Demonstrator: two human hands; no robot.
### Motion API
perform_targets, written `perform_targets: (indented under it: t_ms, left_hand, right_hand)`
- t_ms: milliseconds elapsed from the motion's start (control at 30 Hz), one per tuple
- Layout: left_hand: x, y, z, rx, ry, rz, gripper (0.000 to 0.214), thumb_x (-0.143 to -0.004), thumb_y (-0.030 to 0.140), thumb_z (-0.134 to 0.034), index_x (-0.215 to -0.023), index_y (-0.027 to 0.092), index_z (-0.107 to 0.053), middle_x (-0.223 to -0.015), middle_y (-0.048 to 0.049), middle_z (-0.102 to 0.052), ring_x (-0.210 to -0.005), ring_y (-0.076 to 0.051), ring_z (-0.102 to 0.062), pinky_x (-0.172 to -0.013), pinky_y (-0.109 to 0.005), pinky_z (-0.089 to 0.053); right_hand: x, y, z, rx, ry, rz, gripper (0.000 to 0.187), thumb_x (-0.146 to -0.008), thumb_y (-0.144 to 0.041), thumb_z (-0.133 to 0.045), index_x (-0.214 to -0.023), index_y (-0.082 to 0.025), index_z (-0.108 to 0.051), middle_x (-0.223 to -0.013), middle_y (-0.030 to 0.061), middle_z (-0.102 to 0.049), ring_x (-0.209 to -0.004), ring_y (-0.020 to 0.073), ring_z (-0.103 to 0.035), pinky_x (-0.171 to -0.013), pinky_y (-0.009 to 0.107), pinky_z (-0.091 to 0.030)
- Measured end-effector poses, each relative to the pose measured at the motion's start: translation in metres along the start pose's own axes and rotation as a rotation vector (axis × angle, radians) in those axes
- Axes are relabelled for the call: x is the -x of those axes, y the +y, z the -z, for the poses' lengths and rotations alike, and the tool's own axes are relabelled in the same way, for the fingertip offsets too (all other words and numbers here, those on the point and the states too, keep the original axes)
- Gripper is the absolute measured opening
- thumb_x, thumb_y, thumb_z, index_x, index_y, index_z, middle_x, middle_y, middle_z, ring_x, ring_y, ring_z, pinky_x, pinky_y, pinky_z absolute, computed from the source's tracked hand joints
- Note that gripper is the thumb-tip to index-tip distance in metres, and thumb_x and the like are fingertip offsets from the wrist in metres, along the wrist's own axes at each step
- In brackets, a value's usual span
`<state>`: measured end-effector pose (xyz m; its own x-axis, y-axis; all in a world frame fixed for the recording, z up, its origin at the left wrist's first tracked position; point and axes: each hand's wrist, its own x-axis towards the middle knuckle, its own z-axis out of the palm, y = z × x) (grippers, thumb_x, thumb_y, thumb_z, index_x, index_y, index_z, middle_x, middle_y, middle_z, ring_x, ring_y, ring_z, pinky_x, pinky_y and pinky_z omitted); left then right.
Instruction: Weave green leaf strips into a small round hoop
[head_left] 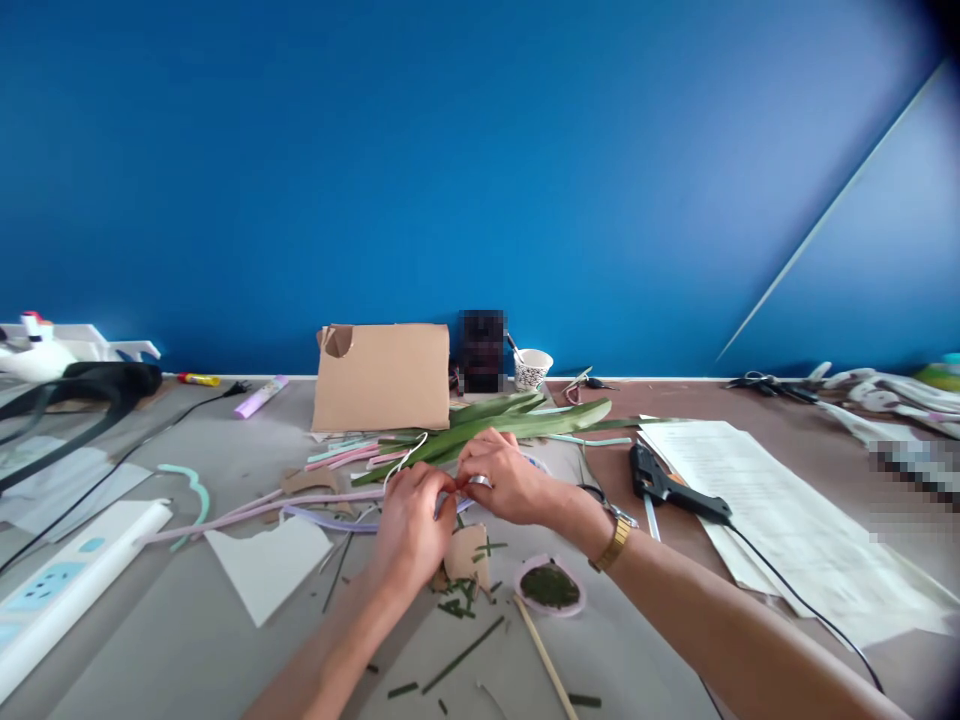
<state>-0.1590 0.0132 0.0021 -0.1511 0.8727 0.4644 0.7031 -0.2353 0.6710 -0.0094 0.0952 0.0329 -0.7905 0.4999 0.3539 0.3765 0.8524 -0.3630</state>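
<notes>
My left hand (412,520) and my right hand (502,480) meet over the middle of the table, fingertips pinched together. Whatever lies between them is too small or hidden to name. A ring and a gold watch are on the right side. Long green leaves (517,425) lie just beyond the hands, and a thin white cord (405,460) loops up behind the left one. Pale purple strips (330,519) run from the left toward my fingers. Below my hands are a torn cardboard piece (466,556), several leaf scraps (456,606) and a small pink-rimmed dish (551,585) with dark green bits.
A black glue gun (679,485) rests on paper sheets (810,530) to the right, its cord trailing forward. At left lies a white power strip (82,580). A cardboard box (382,378) and a paper cup (532,370) stand by the blue wall. A wooden stick (546,655) lies in front.
</notes>
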Motion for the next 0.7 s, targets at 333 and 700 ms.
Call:
perform_targets:
  t_ms: [333,700]
  left_hand:
    - [-0.003,0.014,0.005,-0.068,0.044,-0.084,0.018,-0.079,0.01,-0.05,-0.067,0.023,-0.055,-0.075,-0.0031,-0.06,-0.079,-0.022,-0.055,-0.091,-0.038,-0.036]
    - [0.0,0.029,0.004,0.743,-0.02,0.303,0.041,-0.073,0.037,-0.07,-0.106,0.021,-0.052,-0.103,-0.0055,-0.057,-0.092,-0.02,-0.058,-0.083,-0.032,-0.045]
  right_hand:
    - [-0.004,0.013,-0.005,-0.176,0.072,-0.113,0.012,-0.078,-0.013,-0.064,-0.071,-0.022,-0.069,-0.09,0.0014,-0.068,-0.097,0.0199,-0.054,-0.087,0.038,-0.037]
    - [-0.004,0.054,0.007,-0.327,0.183,-0.454,0.048,-0.077,-0.038,-0.064,-0.121,-0.022,-0.059,-0.1,0.0053,-0.063,-0.086,0.0197,-0.058,-0.078,0.034,-0.046]
